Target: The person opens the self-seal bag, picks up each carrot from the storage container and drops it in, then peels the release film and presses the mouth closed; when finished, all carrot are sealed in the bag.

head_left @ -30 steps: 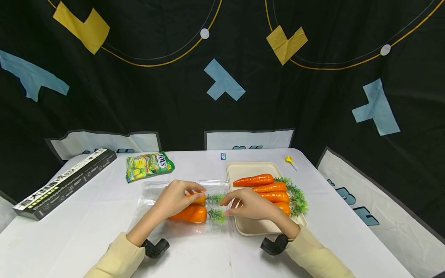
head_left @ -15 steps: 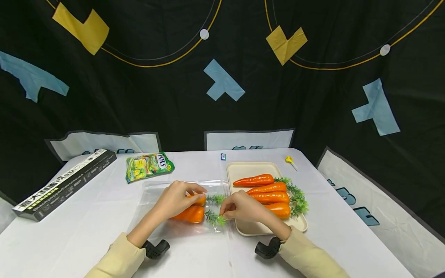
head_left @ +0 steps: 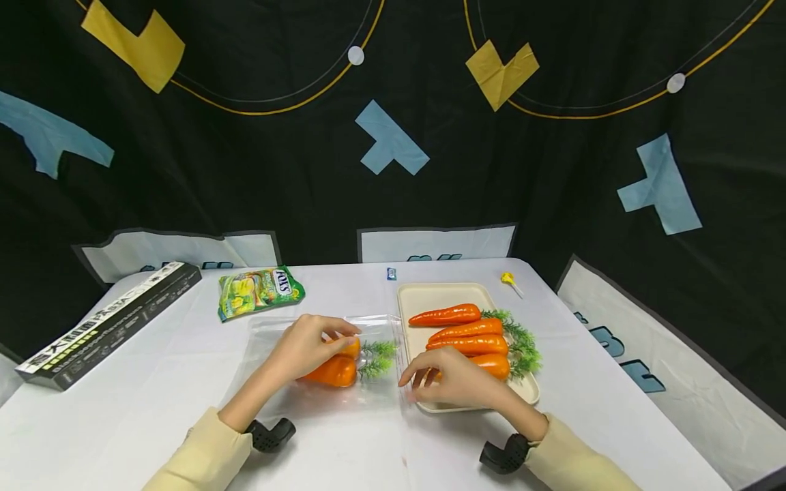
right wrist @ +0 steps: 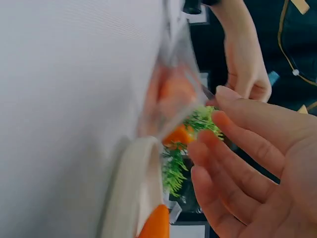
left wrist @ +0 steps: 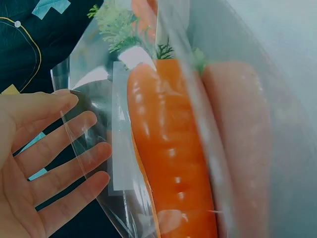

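Left hand (left wrist: pixel 34 163): at 8 o'clock, palm open, fingers straight, spread against the bag's outer side.
Bag (left wrist: pixel 99 148): clear plastic, running 12 to 6 o'clock.
Carrot (left wrist: pixel 171 163): orange, inside the bag, green top (left wrist: pixel 116 25) at 11 o'clock.
Second carrot (left wrist: pixel 242 148): just beside at 3 o'clock, blurred.

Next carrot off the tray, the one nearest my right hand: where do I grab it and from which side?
Take the nearest carrot round its thick orange body, coming from above with the right hand. It lies flat on the tray, tip pointing left toward the bag, with flimsy green leaves at its right end. The neighbouring carrot lies close, so probably pinch top-down.
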A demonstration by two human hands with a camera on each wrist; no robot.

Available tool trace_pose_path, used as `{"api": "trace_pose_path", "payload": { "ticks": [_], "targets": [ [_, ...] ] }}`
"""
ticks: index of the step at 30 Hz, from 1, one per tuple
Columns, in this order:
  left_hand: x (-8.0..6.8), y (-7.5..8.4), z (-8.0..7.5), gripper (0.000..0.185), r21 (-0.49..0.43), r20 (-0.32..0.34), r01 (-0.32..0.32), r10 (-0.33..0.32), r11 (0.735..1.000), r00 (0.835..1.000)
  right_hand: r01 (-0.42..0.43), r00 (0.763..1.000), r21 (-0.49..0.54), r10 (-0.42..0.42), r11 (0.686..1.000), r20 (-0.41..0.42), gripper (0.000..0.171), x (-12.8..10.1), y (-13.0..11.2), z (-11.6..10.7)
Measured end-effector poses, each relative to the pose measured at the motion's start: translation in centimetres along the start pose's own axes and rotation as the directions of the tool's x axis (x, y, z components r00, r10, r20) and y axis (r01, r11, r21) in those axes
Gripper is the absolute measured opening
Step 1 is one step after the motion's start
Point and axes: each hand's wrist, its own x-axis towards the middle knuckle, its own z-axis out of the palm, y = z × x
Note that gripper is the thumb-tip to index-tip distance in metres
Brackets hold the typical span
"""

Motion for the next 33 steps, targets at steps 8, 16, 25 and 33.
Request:
{"api": "trace_pose_path", "payload": {
  "ticks": [8,16,25,33],
  "targets": [
    [0.4,-0.3,-0.4,0.012,0.009,0.035,-0.035,0.035,0.999,0.999,0.085,0.996,-0.212,-0.09,0.974,-0.015,0.01,0.2,-0.2,1.7],
    [2.1,-1.1,-1.3,0.023,-0.026,0.243,-0.128,0.13,0.991,0.961,0.103,0.993,-0.226,-0.115,0.969,-0.041,0.01,0.3,-0.3,1.9],
    [5.5,-1.8,-1.0,0.025,0.067,0.342,-0.092,0.063,0.994,0.938,0.081,0.996,-0.191,-0.087,0.978,-0.024,0.01,-0.1,-0.4,2.0],
    [8.3,-2.8,0.7,0.026,0.135,0.373,-0.073,0.017,0.988,0.927,0.092,0.995,-0.18,-0.095,0.979,-0.009,0.009,-0.2,-0.3,2.1]
  ]
}}
